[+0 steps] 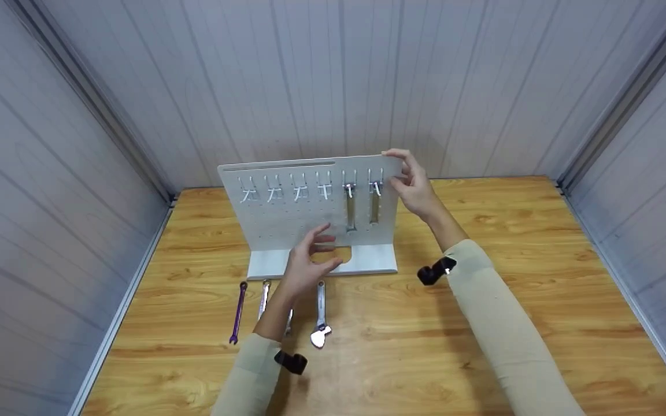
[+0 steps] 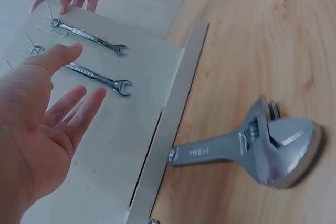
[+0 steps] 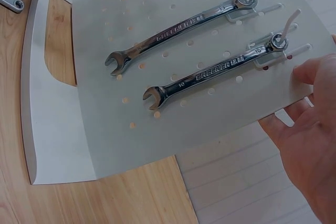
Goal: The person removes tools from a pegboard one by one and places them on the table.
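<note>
Right hand [image 1: 417, 188] fingers pinching pegboard [image 1: 287, 216] corner, left hand [image 1: 310, 263] fingers spread, holding nothing

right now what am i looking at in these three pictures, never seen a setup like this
A person works with bare hands and wears three cameras: one on the head looking down, one on each wrist. On a wooden table stands a white pegboard with two wrenches hung on hooks. The right hand grips the board's top corner. The left hand is open in front of the board, holding nothing. On the table lie more wrenches, including a purple one and an adjustable wrench.
</note>
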